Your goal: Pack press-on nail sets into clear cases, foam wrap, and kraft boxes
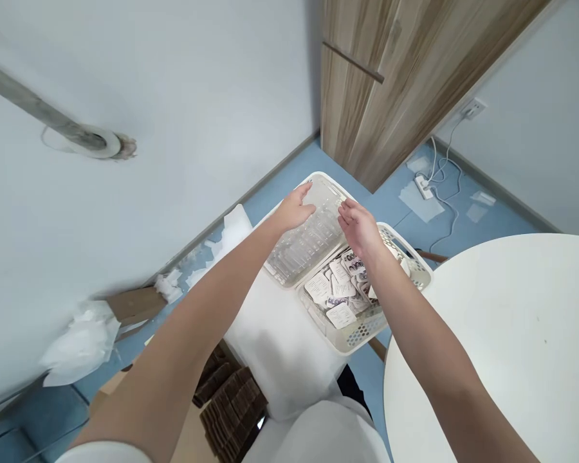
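My left hand (pixel 296 208) is held above a white basket (pixel 318 175) with clear plastic pieces (pixel 302 241) laid in rows. Its thumb and fingers are spread, and nothing is in it. Between that basket and a second one, my right hand (pixel 359 226) hangs with fingers stretched out and slightly bent, also holding nothing visible. The second white basket (pixel 361 333), with a pattern of holes in its wall, contains a loose heap of white cards (pixel 340 286), some bearing small dark items too small to name. My right forearm hides part of this heap.
A round white table (pixel 506 321) stands at the right. Bundled brown pieces (pixel 234 411) lie in a cardboard box at lower left. White plastic bags (pixel 84 341) and a small carton (pixel 135 303) line the wall. A power strip (pixel 423 187) with cables lies near a wooden cabinet (pixel 367 96).
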{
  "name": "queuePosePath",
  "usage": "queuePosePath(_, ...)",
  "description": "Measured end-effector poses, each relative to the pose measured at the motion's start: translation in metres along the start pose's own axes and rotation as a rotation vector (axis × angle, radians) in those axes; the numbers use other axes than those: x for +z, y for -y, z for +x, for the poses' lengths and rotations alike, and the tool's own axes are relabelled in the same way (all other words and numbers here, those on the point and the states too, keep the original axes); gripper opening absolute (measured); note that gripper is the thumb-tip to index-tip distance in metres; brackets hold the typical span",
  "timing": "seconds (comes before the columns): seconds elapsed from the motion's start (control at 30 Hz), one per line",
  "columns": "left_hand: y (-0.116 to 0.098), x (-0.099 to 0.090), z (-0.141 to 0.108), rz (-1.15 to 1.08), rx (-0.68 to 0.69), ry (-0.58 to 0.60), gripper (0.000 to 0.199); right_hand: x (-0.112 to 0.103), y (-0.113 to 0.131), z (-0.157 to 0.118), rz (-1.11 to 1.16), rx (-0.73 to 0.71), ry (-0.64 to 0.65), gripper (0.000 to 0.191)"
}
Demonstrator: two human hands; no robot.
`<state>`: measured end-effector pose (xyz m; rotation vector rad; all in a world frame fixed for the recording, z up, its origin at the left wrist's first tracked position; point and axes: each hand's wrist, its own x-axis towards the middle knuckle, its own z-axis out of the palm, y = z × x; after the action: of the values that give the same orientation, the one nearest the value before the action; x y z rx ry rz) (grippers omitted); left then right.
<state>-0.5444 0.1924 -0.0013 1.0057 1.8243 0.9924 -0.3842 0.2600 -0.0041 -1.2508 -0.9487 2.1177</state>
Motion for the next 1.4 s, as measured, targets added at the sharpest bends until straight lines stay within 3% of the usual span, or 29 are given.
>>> queuePosePath(0.13,0.011,0.003,0.028,0.073,0.058,0.016,0.067,0.0,-0.004,0.016,0.064,0.036,-0.009,0.039)
queuePosePath(0.27,0.017,0.008,0.04,0.134,0.13,0.014,0.063,0.0,-0.008,0.026,0.046,0.062,0.016,0.034)
queuePosePath(0.47,0.012,0.012,0.033,0.229,0.189,-0.017,0.061,0.003,-0.011,0.027,0.04,0.069,0.023,0.032)
queuePosePath(0.67,0.005,0.013,0.008,0.223,0.265,-0.164,0.059,0.004,-0.011,0.009,-0.053,-0.062,0.061,0.046)
queuePosePath(0.87,-0.005,0.014,-0.047,0.194,0.35,-0.337,0.041,-0.001,-0.016,-0.038,-0.146,-0.26,0.118,0.056)
queuePosePath(1.07,-0.01,0.022,-0.124,0.1,0.323,-0.458,0.025,0.0,-0.018,-0.112,-0.287,-0.337,0.144,0.052)
queuePosePath(1.27,-0.024,0.03,-0.22,-0.029,0.308,-0.458,0.021,-0.005,-0.026,-0.191,-0.423,-0.453,0.154,0.046)
queuePosePath(1.4,-0.032,0.039,-0.287,-0.217,0.261,-0.377,0.024,-0.016,-0.04,-0.247,-0.456,-0.511,0.194,0.046)
